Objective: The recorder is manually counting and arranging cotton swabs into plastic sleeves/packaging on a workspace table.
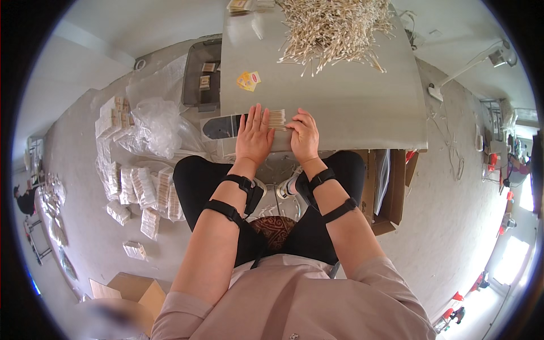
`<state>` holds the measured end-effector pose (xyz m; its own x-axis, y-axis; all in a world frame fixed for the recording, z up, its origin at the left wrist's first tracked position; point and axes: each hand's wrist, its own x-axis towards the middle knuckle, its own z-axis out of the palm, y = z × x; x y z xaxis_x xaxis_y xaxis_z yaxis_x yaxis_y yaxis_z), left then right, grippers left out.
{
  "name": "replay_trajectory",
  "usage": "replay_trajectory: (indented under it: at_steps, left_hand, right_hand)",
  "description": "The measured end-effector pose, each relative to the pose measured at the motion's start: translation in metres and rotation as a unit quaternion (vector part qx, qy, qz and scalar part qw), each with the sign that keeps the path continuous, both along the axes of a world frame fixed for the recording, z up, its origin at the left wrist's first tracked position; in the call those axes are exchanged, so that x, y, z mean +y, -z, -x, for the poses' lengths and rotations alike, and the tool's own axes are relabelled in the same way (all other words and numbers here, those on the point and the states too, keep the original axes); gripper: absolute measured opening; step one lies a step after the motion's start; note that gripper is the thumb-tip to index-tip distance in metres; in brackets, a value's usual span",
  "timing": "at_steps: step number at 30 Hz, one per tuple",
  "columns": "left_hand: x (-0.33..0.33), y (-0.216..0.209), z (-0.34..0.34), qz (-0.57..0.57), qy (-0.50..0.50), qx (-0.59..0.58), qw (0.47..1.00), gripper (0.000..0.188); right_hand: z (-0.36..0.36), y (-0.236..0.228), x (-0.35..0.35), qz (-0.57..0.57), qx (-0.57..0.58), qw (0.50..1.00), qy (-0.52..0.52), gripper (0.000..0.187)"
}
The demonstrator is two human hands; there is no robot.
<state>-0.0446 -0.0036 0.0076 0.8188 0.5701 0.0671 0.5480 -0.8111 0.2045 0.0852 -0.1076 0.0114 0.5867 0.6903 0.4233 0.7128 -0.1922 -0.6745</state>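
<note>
My left hand (254, 137) lies flat with fingers stretched out, across a flat row of cotton swabs (276, 119) near the table's front edge. From under its left side sticks a dark, round-ended flat piece (218, 128), which looks to be inside a clear plastic sleeve. My right hand (304, 134) rests at the right end of the row. Its fingers are bent and slightly apart, their tips against or close to the swab ends. Whether anything is between them is too small to tell.
A big heap of loose swabs (334, 31) covers the table's far side. Yellow cards (248, 80) lie nearer. A dark bin (194, 73) stands left of the table, with clear bags (153, 127) and packed bundles (144, 187) on the floor. An open carton (391, 198) is at my right knee.
</note>
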Motion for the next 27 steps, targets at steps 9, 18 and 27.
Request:
replay_trajectory:
  at_steps: [9, 18, 27]
  left_hand:
    - [-0.0002, 0.0012, -0.0002, 0.0, 0.001, -0.005, 1.0, 0.061]
    - [0.0003, 0.0025, -0.0001, -0.003, 0.0, -0.001, 1.0, 0.06]
    - [-0.0002, 0.0014, -0.0002, 0.001, 0.001, 0.008, 1.0, 0.062]
  right_hand:
    - [0.0008, -0.0033, 0.0012, 0.022, -0.007, 1.0, -0.001, 0.018]
    - [0.0021, -0.004, 0.0029, 0.026, -0.003, 1.0, 0.008, 0.022]
    - [0.0012, -0.0018, 0.0024, 0.031, -0.008, 0.999, 0.005, 0.025]
